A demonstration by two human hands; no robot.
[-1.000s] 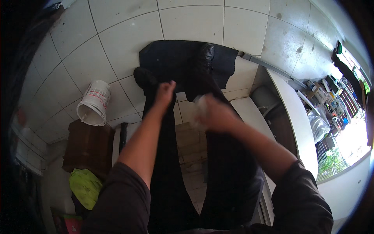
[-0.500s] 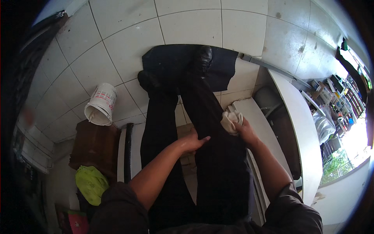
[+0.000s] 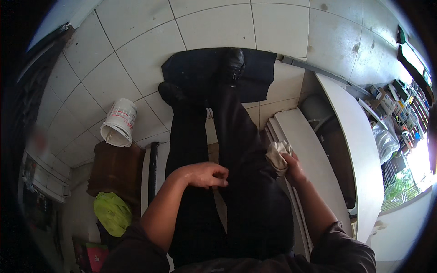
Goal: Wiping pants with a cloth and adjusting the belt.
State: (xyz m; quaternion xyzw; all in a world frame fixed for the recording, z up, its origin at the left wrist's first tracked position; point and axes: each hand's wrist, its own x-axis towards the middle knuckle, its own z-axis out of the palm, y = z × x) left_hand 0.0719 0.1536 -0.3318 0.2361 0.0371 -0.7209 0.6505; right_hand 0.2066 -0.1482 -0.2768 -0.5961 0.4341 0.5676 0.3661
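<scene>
My right hand grips a crumpled off-white cloth beside my right knee. The cloth bunches out past the fingers, next to the dark trouser leg. My left hand is over the gap between my thighs, near the inner side of the right leg. Its fingers curl loosely, with a gap between thumb and forefinger, and nothing shows in them. Both black shoes rest on a dark mat on the tiled floor.
A white bucket lies tipped beside a brown wooden piece, with a yellow-green cloth nearer me. At right are stacked pale boards and a white curved-looking panel. Farther right stand cluttered shelves.
My right hand has moved slightly right and toward me with the cloth, off the trouser leg. My left hand has drawn back left, its fingers more curled.
</scene>
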